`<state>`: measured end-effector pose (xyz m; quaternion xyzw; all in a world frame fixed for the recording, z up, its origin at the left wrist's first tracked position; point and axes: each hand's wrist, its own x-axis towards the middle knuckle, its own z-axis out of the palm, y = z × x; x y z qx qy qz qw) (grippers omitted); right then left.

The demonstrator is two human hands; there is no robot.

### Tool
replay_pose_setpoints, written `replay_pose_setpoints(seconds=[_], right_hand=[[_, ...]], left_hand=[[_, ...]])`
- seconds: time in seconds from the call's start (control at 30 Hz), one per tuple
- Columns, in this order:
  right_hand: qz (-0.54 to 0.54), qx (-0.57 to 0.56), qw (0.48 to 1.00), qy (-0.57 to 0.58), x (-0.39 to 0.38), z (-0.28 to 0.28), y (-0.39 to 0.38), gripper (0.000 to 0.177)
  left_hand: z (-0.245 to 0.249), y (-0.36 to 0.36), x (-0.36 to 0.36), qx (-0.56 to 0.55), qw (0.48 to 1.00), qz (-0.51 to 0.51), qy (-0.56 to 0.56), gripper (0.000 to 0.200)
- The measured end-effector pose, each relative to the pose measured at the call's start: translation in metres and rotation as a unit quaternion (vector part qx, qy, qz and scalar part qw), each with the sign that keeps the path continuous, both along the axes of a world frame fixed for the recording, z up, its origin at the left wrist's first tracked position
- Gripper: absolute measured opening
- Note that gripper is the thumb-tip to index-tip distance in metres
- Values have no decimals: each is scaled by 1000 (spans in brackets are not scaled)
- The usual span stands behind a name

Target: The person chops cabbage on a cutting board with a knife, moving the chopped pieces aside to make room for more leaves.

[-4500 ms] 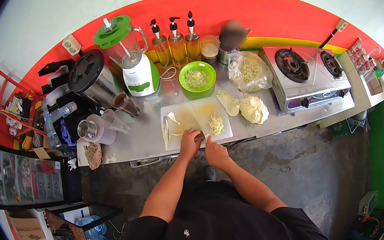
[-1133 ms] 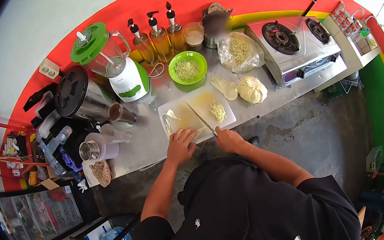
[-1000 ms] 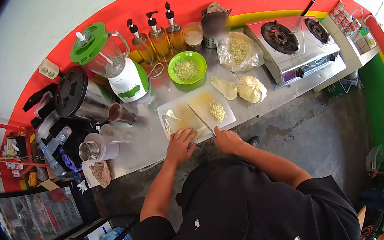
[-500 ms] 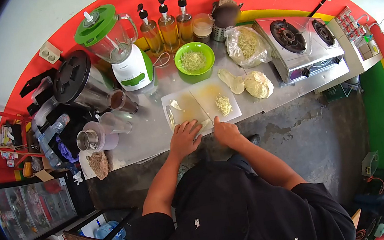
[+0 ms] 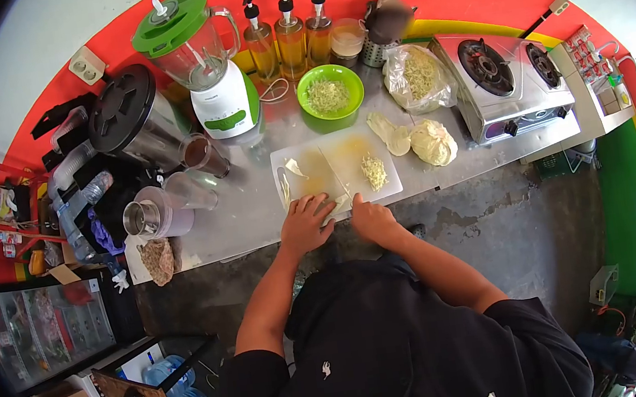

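Observation:
A white cutting board [image 5: 396, 182] lies at the front edge of the metal counter. My right hand [image 5: 374, 220] is closed around the handle of a knife, whose thin blade [image 5: 336, 172] points away across the board. My left hand [image 5: 307, 222] rests on the board's near edge, its fingers bent over a pale cabbage piece [image 5: 341, 201] beside the blade. Right of the blade sits a small heap of shredded cabbage [image 5: 374, 172]. A few cabbage scraps [image 5: 294, 167] lie at the board's left. Beyond the board's right corner are a cabbage head [image 5: 433, 143] and a loose leaf [image 5: 388, 134].
Behind the board stands a green bowl [image 5: 334, 120] of shredded cabbage, with a plastic bag [image 5: 420, 79] of more shreds to its right. A blender [image 5: 224, 106], pump bottles [image 5: 291, 45] and a gas stove [image 5: 508, 85] line the back. Cups [image 5: 193, 192] and a steel container [image 5: 131, 110] crowd the left.
The view has shifted slightly, so the counter items sit a little differently in the frame. Both hands keep nearly the same place, and the knife blade has moved only slightly.

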<state>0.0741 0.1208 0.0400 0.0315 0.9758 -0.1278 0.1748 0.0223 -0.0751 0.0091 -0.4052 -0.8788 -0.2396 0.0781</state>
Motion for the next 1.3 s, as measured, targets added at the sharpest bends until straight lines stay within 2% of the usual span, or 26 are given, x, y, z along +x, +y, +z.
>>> replay_pose_setpoints(seconds=[0.2,0.5,0.73,0.93,1.13,1.23,1.3], right_hand=[[-31,-17,999,4,4,-13,1,24],[-12,-2,1000,-3,9,-8,-1,26],[16,2,1000,16,-8,-4,8,27],[1,6,1000,-28,7,-7,0,29],[32,10,999,4,-10,4,3,31],[46,18,999,-21,2,16,-1,31],[6,3,999,-46,9,10,-8,31]], left_hand=[[-2,1,-1,9,1000,6,7,36],[0,1,0,7,1000,3,5,37],[-3,0,-1,11,1000,7,-15,30],[0,2,-3,7,1000,14,2,24],[0,1,-3,22,1000,17,6,24],[-3,1,-2,28,999,19,11,24],[-4,1,-3,30,999,21,11,25]])
